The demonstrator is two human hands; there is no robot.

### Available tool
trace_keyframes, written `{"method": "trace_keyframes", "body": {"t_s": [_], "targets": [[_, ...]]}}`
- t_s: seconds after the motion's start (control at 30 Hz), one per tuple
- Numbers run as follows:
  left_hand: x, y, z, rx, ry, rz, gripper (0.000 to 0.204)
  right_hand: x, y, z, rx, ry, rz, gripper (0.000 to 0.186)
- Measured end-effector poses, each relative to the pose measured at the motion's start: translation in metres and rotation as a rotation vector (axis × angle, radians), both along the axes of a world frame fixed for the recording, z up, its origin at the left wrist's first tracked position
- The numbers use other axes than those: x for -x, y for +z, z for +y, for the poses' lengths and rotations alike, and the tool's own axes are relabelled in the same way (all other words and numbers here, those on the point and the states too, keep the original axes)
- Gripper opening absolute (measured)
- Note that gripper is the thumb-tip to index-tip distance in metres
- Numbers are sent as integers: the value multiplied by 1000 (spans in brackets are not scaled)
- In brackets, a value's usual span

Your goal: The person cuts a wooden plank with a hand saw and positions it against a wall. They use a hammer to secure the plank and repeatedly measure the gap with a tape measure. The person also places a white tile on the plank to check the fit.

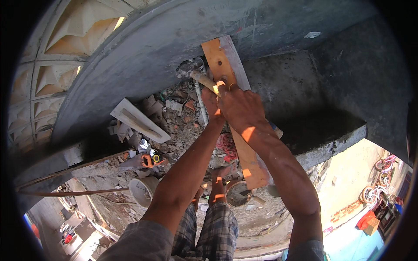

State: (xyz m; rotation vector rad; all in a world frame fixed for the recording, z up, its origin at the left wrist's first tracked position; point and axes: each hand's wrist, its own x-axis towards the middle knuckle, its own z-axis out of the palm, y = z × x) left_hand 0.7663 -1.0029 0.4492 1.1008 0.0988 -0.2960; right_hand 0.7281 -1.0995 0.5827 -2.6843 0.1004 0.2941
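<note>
My right hand (241, 104) is closed on the wooden handle (203, 79) of a hammer. Its metal head (186, 66) rests low against the curved grey wall. My left hand (211, 102) is closed just beside and partly under the right; what it grips is hidden. A long wooden board (248, 161) with a pale strip along one side runs beneath my hands, its top end at the wall. A thin white pipe (202, 111) lies next to the left hand, among broken rubble (178, 122) and a crumpled red item (226, 145).
A trowel-like float (139, 120), an orange-handled saw (148, 160) and a yellow tape measure (155, 156) lie left. A bucket (139, 191) stands near my bare feet. A concrete ledge (331, 145) extends right. Far below right are bicycles (369, 193); a pale breeze-block screen (39, 80) is upper left.
</note>
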Motion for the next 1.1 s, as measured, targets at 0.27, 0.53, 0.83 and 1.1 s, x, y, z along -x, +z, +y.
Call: {"method": "trace_keyframes", "body": {"t_s": [0.27, 0.53, 0.83, 1.1], "targets": [[6, 2, -20, -65, 63, -93, 28, 1, 9, 5, -52, -58, -41, 45], [0, 6, -13, -294, 57, -64, 36, 28, 10, 4, -520, -258, -92, 40], [-1, 37, -26, -643, 57, -191, 56, 18, -8, -55, -1209, -884, 125, 44], [-2, 34, -25, -697, 64, -192, 59, 11, -19, -68, -1197, -873, 169, 45]]}}
